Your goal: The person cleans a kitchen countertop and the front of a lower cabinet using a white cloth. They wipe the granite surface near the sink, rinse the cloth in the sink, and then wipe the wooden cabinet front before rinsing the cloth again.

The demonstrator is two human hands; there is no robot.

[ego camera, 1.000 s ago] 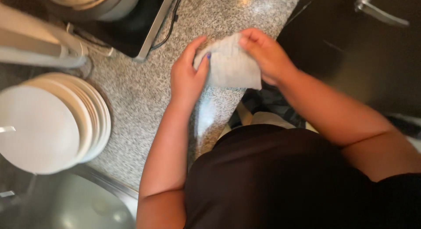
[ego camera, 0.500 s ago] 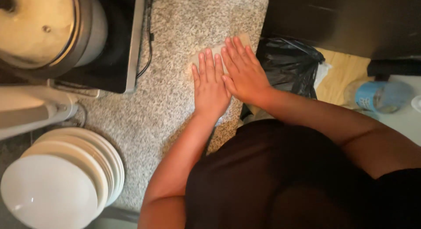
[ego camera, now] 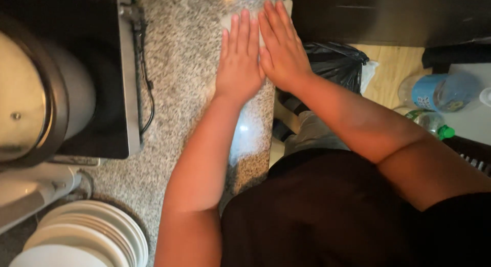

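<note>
On the speckled counter (ego camera: 189, 93), left hand (ego camera: 239, 67) and right hand (ego camera: 281, 50) lie flat, fingers spread, gripping nothing — pressing a pale cloth (ego camera: 225, 22) mostly hidden beneath, beside the dark cooktop (ego camera: 110, 93).

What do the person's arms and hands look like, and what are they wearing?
Both arms are bare from the fingers up past the elbows. The left hand and right hand wear no gloves, and no rings, watch or bracelets show. The person wears a dark top whose sleeves end high on the upper arms.
</note>
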